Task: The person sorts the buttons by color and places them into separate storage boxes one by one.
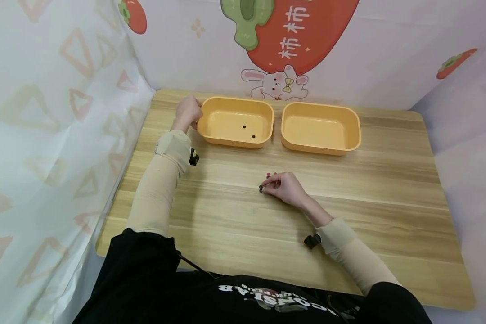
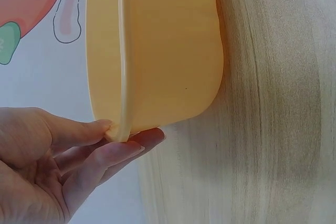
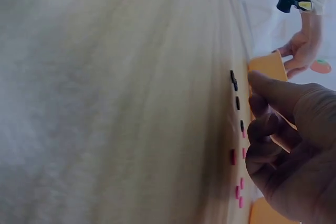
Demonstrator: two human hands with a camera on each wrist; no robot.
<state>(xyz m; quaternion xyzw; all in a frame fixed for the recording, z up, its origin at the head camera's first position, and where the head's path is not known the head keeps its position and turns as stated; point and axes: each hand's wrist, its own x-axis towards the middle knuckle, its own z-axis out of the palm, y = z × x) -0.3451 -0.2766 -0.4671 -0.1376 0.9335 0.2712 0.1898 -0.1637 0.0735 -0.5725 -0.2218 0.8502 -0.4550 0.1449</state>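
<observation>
My left hand grips the left end of a yellow-orange plastic tray. In the left wrist view the thumb lies inside the tray's rim and the fingers outside and below it. Two small black discs lie inside this tray. Over the middle of the table, my right hand reaches down with bent fingers, its fingertips right at small black discs. Nothing shows between thumb and forefinger in the right wrist view. Several black discs and pink discs lie in front of that hand.
A second yellow-orange tray, with no discs in it, stands right of the first at the back of the wooden table. A printed cloth hangs behind, and more cloth bounds the left side.
</observation>
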